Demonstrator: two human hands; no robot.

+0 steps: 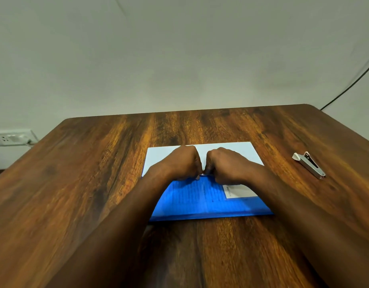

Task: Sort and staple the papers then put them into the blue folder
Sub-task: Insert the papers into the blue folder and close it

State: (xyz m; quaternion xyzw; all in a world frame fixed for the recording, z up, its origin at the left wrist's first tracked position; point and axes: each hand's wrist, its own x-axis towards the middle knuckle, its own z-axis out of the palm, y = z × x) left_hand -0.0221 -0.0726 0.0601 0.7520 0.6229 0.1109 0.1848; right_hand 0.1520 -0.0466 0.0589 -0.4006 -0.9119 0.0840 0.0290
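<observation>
From my remote seat this reads as a plain office or study room: a dark brown wood-grain desk (96,183) against a bare pale wall (179,48), a white wall socket (12,138), and a small silver metal stapler (309,164).

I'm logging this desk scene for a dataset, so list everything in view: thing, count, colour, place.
blue folder: one, blue with a white label, table centre, nearest the person.
papers: white, count unclear, partly inside the folder, sticking out of its far edge.
stapler: one, silver and white, on the table at right.
table: one, dark wood.
wall socket: one, white, far left.
cable: one, dark, along the wall at right.
left hand: curled, pinching the folder's far edge.
right hand: curled, pinching the same edge.
</observation>
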